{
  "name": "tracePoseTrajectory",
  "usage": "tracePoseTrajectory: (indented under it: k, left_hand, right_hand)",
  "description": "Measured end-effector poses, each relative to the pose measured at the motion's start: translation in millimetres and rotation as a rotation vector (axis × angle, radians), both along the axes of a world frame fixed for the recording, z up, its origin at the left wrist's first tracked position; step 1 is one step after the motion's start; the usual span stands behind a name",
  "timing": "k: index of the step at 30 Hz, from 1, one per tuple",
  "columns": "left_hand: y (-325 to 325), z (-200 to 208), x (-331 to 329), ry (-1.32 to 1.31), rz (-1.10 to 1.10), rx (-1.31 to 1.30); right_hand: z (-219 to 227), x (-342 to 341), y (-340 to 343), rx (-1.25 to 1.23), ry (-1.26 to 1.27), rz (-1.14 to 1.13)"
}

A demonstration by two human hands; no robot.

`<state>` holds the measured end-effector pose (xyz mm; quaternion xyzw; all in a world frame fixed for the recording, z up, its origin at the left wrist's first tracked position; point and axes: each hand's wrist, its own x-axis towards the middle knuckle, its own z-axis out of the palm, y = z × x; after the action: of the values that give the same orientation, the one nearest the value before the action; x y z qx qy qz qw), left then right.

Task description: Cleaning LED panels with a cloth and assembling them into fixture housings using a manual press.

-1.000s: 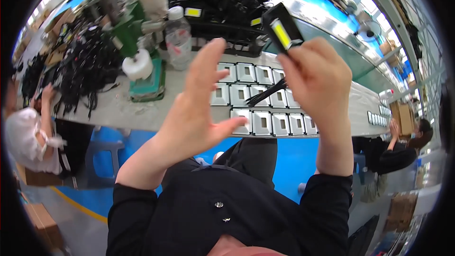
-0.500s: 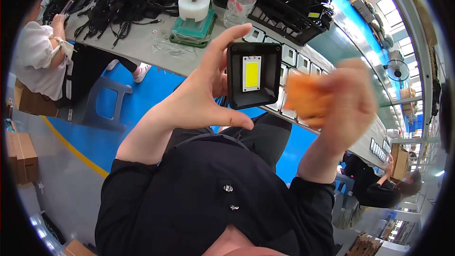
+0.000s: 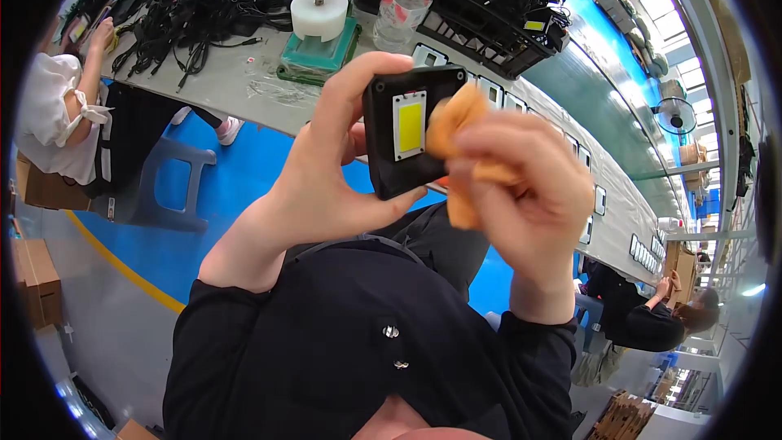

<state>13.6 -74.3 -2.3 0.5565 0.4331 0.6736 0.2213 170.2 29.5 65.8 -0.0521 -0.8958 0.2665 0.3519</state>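
Note:
My left hand (image 3: 326, 151) grips a black rectangular lamp housing (image 3: 389, 173) by its left side, thumb below and fingers at the top and behind. Inside the housing sits a yellow LED panel (image 3: 410, 127) with a white border, facing me. An orange cloth (image 3: 463, 118) is bunched in my right hand (image 3: 529, 183), whose fingers are closed on it. The cloth's upper end lies at the right part of the housing and covers some of its inside and rim; whether it touches the inner wall I cannot tell.
Beyond my hands, the bench holds a green press with a white round head (image 3: 319, 16), a clear bottle (image 3: 405, 4), tangled black cables (image 3: 212, 0) and a black crate (image 3: 489, 41) of lamps. Square frames line the bench at right. One person sits at left, another at right.
My right hand has moved left, bringing the orange cloth from beside the housing onto its right part. The housing has shifted slightly left and tilted.

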Motion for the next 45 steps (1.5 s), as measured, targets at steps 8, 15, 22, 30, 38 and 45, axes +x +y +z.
tracePoseTrajectory:
  k: [8,15,22,30,38,45]
  left_hand:
    - [0,-8,2,0.109,0.081,0.041]
    - [1,-17,-2,0.194,0.164,-0.032]
    - [-2,-16,4,0.126,0.102,0.021]
    - [-1,-27,8,0.06,-0.018,0.035]
    - [8,-39,41,-0.121,-0.385,0.082]
    - [35,-48,10,0.336,-0.342,-0.135]
  right_hand:
    - [-6,-8,-6,0.076,-0.12,0.022]
    - [-12,-14,0,0.179,-0.224,0.04]
    - [-1,13,-2,-0.091,0.085,-0.138]
    - [0,33,5,-0.313,-0.258,0.187]
    - [-76,48,5,-0.827,-0.231,0.213]
    - [-87,115,11,-0.48,-0.232,-0.045]
